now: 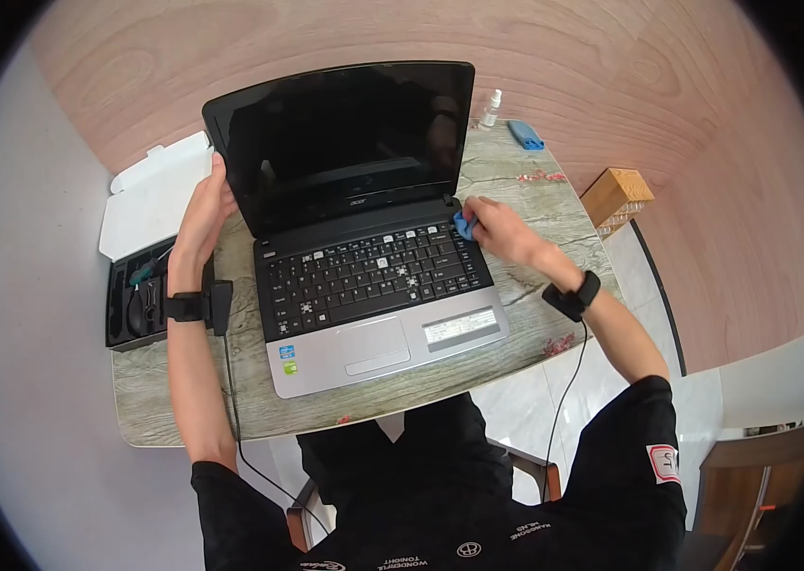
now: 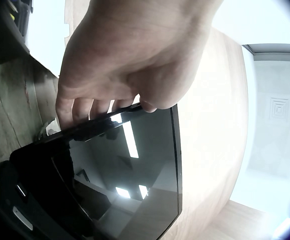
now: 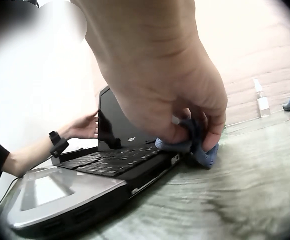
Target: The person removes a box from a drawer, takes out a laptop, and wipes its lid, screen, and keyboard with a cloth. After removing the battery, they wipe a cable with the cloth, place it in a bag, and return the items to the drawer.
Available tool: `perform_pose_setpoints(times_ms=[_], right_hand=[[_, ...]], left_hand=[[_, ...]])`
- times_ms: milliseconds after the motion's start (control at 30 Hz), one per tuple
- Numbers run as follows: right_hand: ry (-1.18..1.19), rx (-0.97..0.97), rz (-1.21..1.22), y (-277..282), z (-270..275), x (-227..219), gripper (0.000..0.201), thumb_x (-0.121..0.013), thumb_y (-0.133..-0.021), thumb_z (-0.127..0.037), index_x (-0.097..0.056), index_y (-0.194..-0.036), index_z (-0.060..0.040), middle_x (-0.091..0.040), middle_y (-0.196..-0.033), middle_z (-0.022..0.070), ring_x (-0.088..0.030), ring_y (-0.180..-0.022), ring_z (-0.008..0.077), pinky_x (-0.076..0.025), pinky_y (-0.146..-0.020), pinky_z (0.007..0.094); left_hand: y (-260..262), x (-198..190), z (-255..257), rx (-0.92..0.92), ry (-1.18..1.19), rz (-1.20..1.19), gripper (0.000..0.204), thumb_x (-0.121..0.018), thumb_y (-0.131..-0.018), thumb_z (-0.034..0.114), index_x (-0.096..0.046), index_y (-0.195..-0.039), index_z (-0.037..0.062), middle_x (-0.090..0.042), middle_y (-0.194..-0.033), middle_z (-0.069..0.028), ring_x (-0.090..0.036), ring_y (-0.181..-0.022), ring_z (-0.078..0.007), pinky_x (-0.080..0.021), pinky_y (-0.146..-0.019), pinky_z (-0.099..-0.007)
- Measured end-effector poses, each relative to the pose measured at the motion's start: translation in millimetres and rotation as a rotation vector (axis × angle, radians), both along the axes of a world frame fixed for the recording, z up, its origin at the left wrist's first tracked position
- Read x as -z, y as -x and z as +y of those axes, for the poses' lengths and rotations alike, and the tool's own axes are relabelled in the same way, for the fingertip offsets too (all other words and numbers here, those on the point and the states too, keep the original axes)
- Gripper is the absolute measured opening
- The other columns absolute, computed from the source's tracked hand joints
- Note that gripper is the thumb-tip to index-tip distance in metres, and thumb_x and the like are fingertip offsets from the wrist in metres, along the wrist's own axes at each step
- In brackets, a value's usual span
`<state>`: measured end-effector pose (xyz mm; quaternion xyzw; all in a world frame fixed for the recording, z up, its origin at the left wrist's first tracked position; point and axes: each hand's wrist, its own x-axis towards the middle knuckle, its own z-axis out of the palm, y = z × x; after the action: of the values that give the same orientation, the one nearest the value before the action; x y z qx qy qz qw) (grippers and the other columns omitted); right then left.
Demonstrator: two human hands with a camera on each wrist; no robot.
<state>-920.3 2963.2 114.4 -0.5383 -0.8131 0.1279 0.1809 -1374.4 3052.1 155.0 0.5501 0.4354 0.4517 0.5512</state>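
- At far left, a tool case (image 1: 147, 214) lies open on the table (image 1: 516, 181), its contents within easy reach.
- The left hand (image 1: 204, 217) grips the left edge of the screen (image 1: 345, 133), thumb in front, fingers behind, seemingly steadying it.
- The open laptop (image 1: 373, 285) stands between both hands.
- The right hand (image 1: 507, 236) pinches a bunched blue cloth (image 1: 463, 226) against the laptop's right edge, apparently folded small for control.
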Motion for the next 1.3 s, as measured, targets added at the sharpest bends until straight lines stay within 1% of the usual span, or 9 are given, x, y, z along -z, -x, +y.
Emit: perform_pose_setpoints(times_ms=[267,367,467,700,900,1000,1100,1200,1300], right_hand=[[0.146,-0.078,-0.137,-12,18,-13,0.021,-0.059,-0.083,0.0,-0.059,-0.105,-0.0008,-0.069,-0.097,0.0222,-0.065,-0.099,0.0411,-0.051,-0.085,0.0469],[0.472,-0.153,-0.287,-30,13,-31,0.019,-0.061,-0.084,-0.004,-0.061,-0.103,-0.0006,-0.069,-0.097,0.021,-0.066,-0.099,0.0395,-0.051,-0.083,0.0464],[0.413,0.002,-0.299,-51,22,-33,0.02,-0.06,-0.085,-0.004,-0.06,-0.104,-0.0011,-0.069,-0.095,0.0203,-0.068,-0.095,0.0355,-0.052,-0.082,0.0431],[-0.278,0.276,-0.27,-94,79,-12,0.029,-0.054,-0.089,-0.003,-0.054,-0.118,-0.0043,-0.062,-0.107,0.0211,-0.06,-0.101,0.0429,-0.049,-0.086,0.0513],[-0.169,0.158,-0.279,-102,86,5,0.032,-0.056,-0.091,-0.003,-0.055,-0.123,-0.005,-0.062,-0.112,0.0205,-0.061,-0.108,0.0411,-0.051,-0.089,0.0498],[-0.154,0.24,-0.348,-109,85,0,0.034,-0.057,-0.092,-0.006,-0.056,-0.126,-0.0056,-0.062,-0.118,0.0191,-0.06,-0.112,0.0402,-0.051,-0.091,0.049],[-0.178,0.301,-0.294,-109,85,2,0.033,-0.058,-0.091,-0.009,-0.058,-0.124,-0.004,-0.062,-0.119,0.0177,-0.059,-0.114,0.0394,-0.051,-0.093,0.0489],[-0.129,0.224,-0.377,-115,90,15,0.031,-0.061,-0.089,-0.009,-0.059,-0.118,-0.0019,-0.062,-0.116,0.0181,-0.06,-0.111,0.0397,-0.051,-0.093,0.0495],[-0.255,0.226,-0.406,-114,88,25,0.028,-0.06,-0.086,-0.006,-0.06,-0.114,-0.0006,-0.062,-0.114,0.0179,-0.061,-0.107,0.0404,-0.052,-0.093,0.0493]], left_hand=[[-2,-1,-3,0.001,-0.014,-0.014,0.065,-0.033,-0.109,0.055,-0.056,-0.129,-0.0024,-0.064,-0.126,-0.0125,-0.061,-0.116,-0.0208,-0.046,-0.103,-0.0371],[1,3,2,0.009,-0.011,-0.007,0.067,-0.032,-0.109,0.055,-0.054,-0.134,-0.0034,-0.063,-0.13,-0.0142,-0.061,-0.118,-0.0219,-0.046,-0.104,-0.0372],[0,5,5,-0.001,-0.006,-0.018,0.07,-0.033,-0.108,0.057,-0.054,-0.133,-0.0057,-0.064,-0.126,-0.0129,-0.062,-0.117,-0.0217,-0.045,-0.104,-0.0369],[4,7,7,0.007,0.013,-0.004,0.068,-0.031,-0.109,0.055,-0.052,-0.137,-0.0034,-0.062,-0.133,-0.0145,-0.06,-0.121,-0.0231,-0.045,-0.105,-0.0378],[4,8,7,0.005,0.009,-0.01,0.068,-0.031,-0.109,0.055,-0.052,-0.137,-0.0032,-0.061,-0.134,-0.0145,-0.059,-0.123,-0.0233,-0.044,-0.106,-0.038],[2,4,3,0.029,0.007,-0.008,0.069,-0.031,-0.109,0.056,-0.051,-0.138,-0.0034,-0.06,-0.136,-0.015,-0.058,-0.124,-0.0235,-0.043,-0.107,-0.0382],[-1,2,1,-0.008,0.015,-0.012,0.069,-0.03,-0.109,0.055,-0.05,-0.139,-0.0039,-0.059,-0.138,-0.0159,-0.057,-0.126,-0.0243,-0.042,-0.109,-0.0388],[6,9,9,0.011,0.03,0.001,0.069,-0.03,-0.109,0.054,-0.049,-0.14,-0.0044,-0.058,-0.139,-0.0166,-0.056,-0.128,-0.025,-0.042,-0.109,-0.0394],[10,16,16,-0.016,0.052,0.016,0.069,-0.03,-0.109,0.054,-0.048,-0.141,-0.0048,-0.057,-0.14,-0.0173,-0.056,-0.128,-0.0257,-0.042,-0.109,-0.0398]])
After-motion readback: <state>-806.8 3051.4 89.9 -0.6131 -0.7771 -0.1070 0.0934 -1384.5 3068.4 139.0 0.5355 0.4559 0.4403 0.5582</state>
